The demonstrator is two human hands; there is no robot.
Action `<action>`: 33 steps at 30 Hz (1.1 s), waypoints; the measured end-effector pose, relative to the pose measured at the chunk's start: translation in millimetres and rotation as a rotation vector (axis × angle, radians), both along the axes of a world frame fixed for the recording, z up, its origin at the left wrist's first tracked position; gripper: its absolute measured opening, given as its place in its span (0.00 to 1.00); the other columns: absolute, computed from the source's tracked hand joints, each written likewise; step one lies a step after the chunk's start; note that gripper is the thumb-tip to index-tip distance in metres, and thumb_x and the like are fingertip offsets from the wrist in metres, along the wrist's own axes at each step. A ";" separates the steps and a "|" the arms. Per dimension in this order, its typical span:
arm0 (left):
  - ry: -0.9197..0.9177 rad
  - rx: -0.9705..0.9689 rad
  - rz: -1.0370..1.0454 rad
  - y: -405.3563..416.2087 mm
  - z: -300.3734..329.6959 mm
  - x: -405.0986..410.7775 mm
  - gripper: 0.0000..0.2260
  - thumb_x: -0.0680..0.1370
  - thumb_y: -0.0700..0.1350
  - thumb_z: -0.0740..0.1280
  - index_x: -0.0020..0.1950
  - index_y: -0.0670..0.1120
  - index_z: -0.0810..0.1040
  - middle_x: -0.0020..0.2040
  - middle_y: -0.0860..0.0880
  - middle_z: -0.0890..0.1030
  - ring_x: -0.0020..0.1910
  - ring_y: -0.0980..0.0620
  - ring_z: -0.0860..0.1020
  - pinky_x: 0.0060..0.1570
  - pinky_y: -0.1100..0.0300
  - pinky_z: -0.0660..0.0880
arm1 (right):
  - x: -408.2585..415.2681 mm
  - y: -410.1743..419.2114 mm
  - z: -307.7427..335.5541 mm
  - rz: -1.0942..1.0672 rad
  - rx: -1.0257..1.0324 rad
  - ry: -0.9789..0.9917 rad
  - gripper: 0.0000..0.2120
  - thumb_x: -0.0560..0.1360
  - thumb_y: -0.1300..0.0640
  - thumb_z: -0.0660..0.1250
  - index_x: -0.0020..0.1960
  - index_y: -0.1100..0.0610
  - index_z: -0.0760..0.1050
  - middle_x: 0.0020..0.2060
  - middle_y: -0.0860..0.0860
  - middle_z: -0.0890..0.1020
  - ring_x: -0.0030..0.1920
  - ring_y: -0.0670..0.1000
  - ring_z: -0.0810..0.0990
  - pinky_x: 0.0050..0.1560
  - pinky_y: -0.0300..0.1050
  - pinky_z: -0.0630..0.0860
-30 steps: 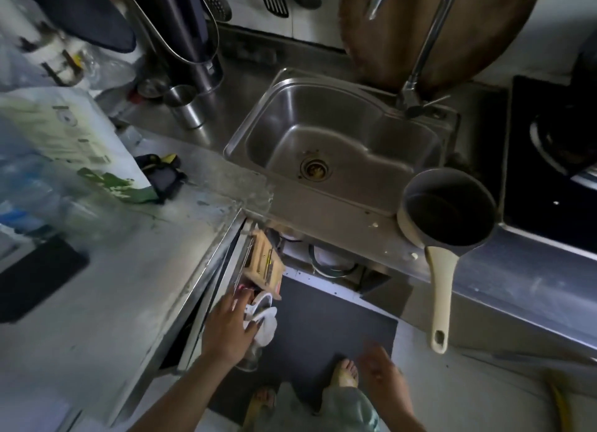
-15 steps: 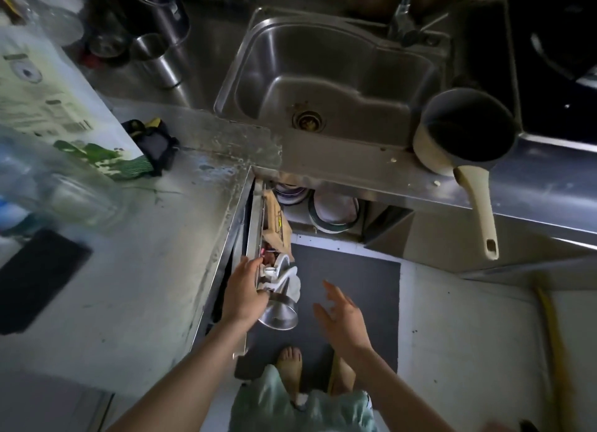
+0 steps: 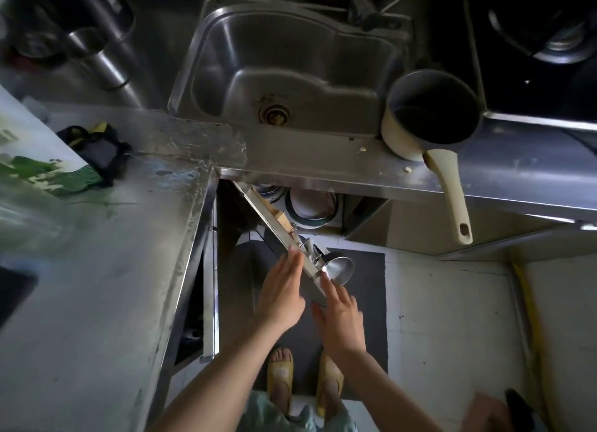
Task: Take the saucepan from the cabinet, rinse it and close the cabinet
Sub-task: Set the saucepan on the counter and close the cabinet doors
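The cream saucepan (image 3: 431, 115) with a dark inside stands on the steel counter to the right of the sink (image 3: 287, 66), its long handle jutting over the counter's front edge. Below the sink, the cabinet door (image 3: 277, 237) hangs half open at an angle, with utensils and a steel ladle (image 3: 339, 270) on its inner side. My left hand (image 3: 284, 289) lies flat against the door's outer face, fingers apart. My right hand (image 3: 339, 315) is open at the door's free edge, fingertips touching it. Bowls (image 3: 311, 210) show inside the cabinet.
A steel worktop (image 3: 97, 270) runs along the left, with a green-and-white bag (image 3: 38, 163) and a dark cloth (image 3: 100, 150) on it. A black stove (image 3: 542, 43) lies at the right. Steel cups (image 3: 97, 56) stand at the far left. A grey floor mat (image 3: 365, 302) and my yellow slippers are below.
The cabinet door has swung from fully open against the left side toward the sink. My left hand went from gripping its edge to pressing flat on it; my right hand reached the door.
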State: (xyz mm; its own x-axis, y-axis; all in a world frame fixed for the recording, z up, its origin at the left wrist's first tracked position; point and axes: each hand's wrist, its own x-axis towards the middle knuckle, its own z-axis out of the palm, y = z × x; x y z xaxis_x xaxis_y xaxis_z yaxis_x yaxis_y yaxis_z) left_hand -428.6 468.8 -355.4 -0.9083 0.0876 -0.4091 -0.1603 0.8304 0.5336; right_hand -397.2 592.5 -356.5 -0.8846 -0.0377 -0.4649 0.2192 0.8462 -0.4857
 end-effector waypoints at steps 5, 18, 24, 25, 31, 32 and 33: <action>0.039 -0.186 -0.133 24.9 -6.1 -34.6 0.35 0.77 0.37 0.60 0.78 0.48 0.42 0.79 0.48 0.42 0.78 0.46 0.43 0.76 0.51 0.45 | -37.3 37.0 -4.0 0.008 0.161 0.107 0.30 0.77 0.52 0.61 0.75 0.49 0.52 0.76 0.50 0.58 0.75 0.54 0.55 0.73 0.56 0.56; 0.048 -0.369 -0.172 54.4 -13.0 -92.5 0.37 0.78 0.43 0.59 0.76 0.52 0.35 0.78 0.52 0.37 0.77 0.47 0.37 0.75 0.47 0.38 | -99.5 55.9 -17.7 0.043 0.371 0.132 0.39 0.77 0.54 0.57 0.72 0.54 0.28 0.74 0.51 0.32 0.75 0.53 0.33 0.73 0.63 0.39; 0.138 -0.395 -0.185 55.3 -19.1 -115.0 0.38 0.76 0.47 0.61 0.77 0.53 0.37 0.79 0.53 0.39 0.77 0.49 0.36 0.74 0.47 0.37 | -105.7 51.8 -32.6 0.144 0.422 0.092 0.39 0.78 0.53 0.57 0.73 0.57 0.30 0.75 0.54 0.34 0.74 0.54 0.31 0.72 0.64 0.36; 0.158 -0.400 -0.193 53.6 -20.8 -116.3 0.39 0.76 0.47 0.62 0.77 0.52 0.37 0.79 0.54 0.39 0.77 0.49 0.36 0.74 0.47 0.36 | -109.3 53.7 -34.5 0.142 0.416 0.080 0.38 0.78 0.53 0.56 0.74 0.57 0.31 0.75 0.53 0.34 0.74 0.54 0.32 0.71 0.66 0.35; 0.181 -0.427 -0.238 38.3 -32.9 -104.6 0.38 0.76 0.48 0.61 0.76 0.54 0.37 0.79 0.52 0.39 0.77 0.49 0.37 0.73 0.49 0.33 | -131.6 71.5 -41.1 0.143 0.366 0.081 0.39 0.75 0.54 0.58 0.75 0.55 0.34 0.77 0.50 0.39 0.75 0.51 0.33 0.70 0.71 0.36; 0.169 -0.438 -0.236 35.8 -34.2 -103.4 0.38 0.76 0.49 0.60 0.76 0.55 0.36 0.79 0.52 0.39 0.77 0.48 0.37 0.72 0.48 0.33 | -132.9 72.2 -42.1 0.143 0.364 0.083 0.40 0.75 0.54 0.58 0.75 0.55 0.34 0.77 0.50 0.39 0.75 0.51 0.33 0.70 0.71 0.37; 0.160 -0.450 -0.234 33.5 -35.0 -102.3 0.37 0.77 0.49 0.60 0.76 0.55 0.36 0.79 0.51 0.39 0.77 0.48 0.36 0.72 0.48 0.33 | -134.5 72.2 -42.8 0.139 0.360 0.088 0.40 0.75 0.53 0.59 0.75 0.55 0.35 0.77 0.50 0.39 0.75 0.51 0.34 0.70 0.71 0.37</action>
